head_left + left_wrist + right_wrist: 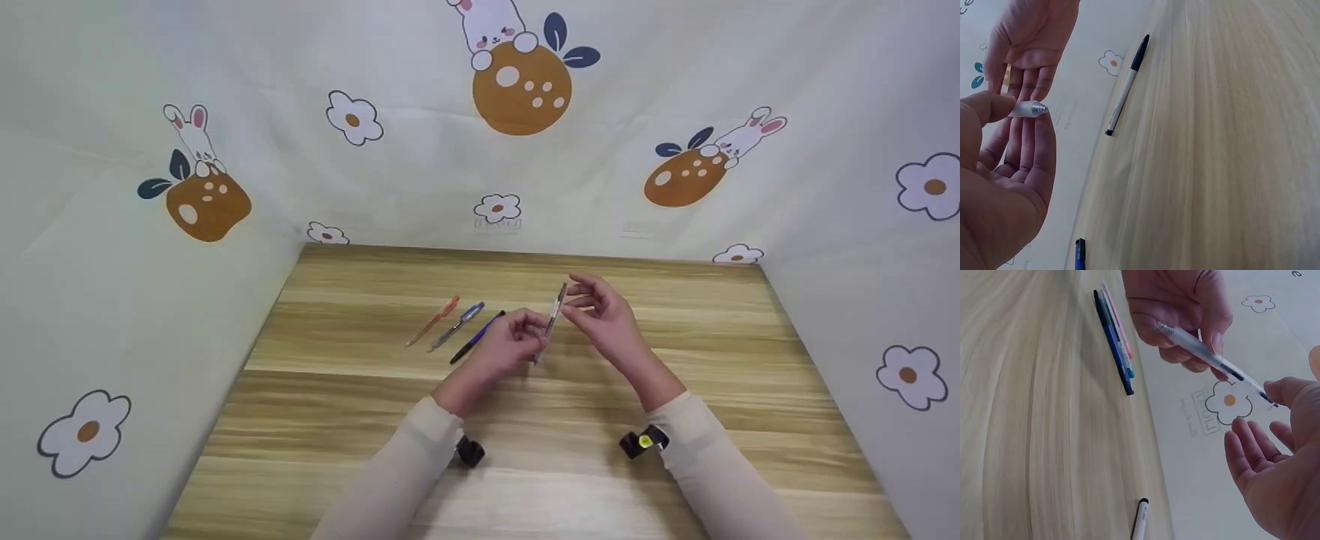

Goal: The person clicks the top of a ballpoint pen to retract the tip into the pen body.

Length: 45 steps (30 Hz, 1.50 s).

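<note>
My left hand (512,343) pinches a clear, whitish ballpoint pen (1196,347) between thumb and fingers, above the table. The pen's metal tip end shows in the left wrist view. Over on the right, my right hand (611,319) is beside the pen's other end, its fingers spread and its thumb close to the dark end; whether the thumb touches it I cannot tell. A white pen with a black cap (1127,84) lies on the table. Left of my left hand lie a blue-and-black pen (477,339), a clear pen with a blue end (456,328) and an orange pen (433,321).
The wood-grain table (540,487) is bounded at the back and sides by a pale cloth (420,180) printed with rabbits, oranges and flowers. Small black cameras (470,452) sit at both wrists, by the cuffs.
</note>
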Motion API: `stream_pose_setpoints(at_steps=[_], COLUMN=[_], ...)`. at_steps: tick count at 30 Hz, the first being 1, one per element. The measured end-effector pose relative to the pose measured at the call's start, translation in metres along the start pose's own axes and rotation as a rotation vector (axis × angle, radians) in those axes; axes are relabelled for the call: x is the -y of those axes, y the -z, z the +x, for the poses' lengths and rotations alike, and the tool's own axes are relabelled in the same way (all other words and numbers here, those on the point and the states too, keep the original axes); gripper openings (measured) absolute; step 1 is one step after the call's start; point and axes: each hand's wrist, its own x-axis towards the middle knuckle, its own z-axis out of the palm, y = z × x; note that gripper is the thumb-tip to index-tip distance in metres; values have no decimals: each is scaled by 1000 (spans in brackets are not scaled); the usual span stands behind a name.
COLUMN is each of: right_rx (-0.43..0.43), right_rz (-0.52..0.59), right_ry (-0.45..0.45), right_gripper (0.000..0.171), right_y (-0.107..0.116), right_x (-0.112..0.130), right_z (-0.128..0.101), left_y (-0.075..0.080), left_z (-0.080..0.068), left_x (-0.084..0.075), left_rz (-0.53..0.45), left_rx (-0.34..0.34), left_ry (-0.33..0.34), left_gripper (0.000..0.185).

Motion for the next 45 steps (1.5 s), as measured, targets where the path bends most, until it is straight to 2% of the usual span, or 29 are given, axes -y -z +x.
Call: stream_pose_setpoints(at_steps=[4,13,25,38,45], right_rx=[-7,6,73,100,100], right_rz=[-82,-206,-332,-387,-391], right_ry=[19,70,131,135,132], right_gripper=[55,57,65,69,67], right_y=[3,8,13,15,15], right_x=[-2,-9,-20,-27,-26], right_z=[-2,-6,-8,-10,-10], left_y=[2,7,12,21,25], left_z=[-1,-4,-9,-16,-17], left_x=[0,-2,-1,3,5], left_rz=[86,258,447,744,861], left_rx=[-29,-80,-87,-124,-149], left_ry=[-13,13,-17,-34,-7], left_gripper=[23,23,24,24,24])
